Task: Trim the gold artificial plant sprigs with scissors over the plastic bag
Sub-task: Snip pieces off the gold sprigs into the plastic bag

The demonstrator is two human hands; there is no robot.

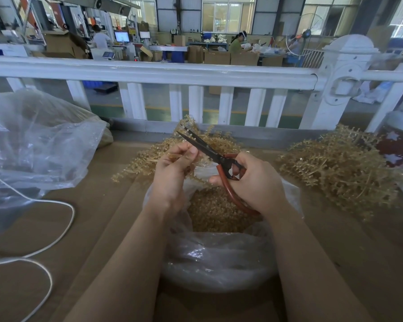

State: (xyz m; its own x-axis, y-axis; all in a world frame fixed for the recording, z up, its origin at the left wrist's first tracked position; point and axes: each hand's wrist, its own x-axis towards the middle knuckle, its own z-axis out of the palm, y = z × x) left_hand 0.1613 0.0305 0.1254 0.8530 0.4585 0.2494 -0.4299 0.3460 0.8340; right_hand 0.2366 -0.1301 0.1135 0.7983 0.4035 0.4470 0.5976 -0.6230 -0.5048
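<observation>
Nearest me, at the bench's near edge, the plastic bag (219, 259) gapes open between my forearms, with gold trimmings heaped in its mouth. Starting at the left edge of the bench, a white cord (56, 231) loops across the brown surface, and a large crumpled clear bag (37, 145) slumps in the far left corner. My left hand (172, 173) hovers over the open bag, its fingers (191, 156) curled and pinching a gold sprig (196, 129) by the stem, the tip poking up toward the white railing (149, 73) along the far edge. A loose pile of sprigs (144, 161) lies just behind that hand. My right hand (254, 184) grips the scissors (209, 152) by their red handles (thumb through one loop, the rest wrapped round the other), blades narrowly parted and touching the sprig's stem. Toward the right edge sits a bigger heap of gold sprigs (340, 168).
</observation>
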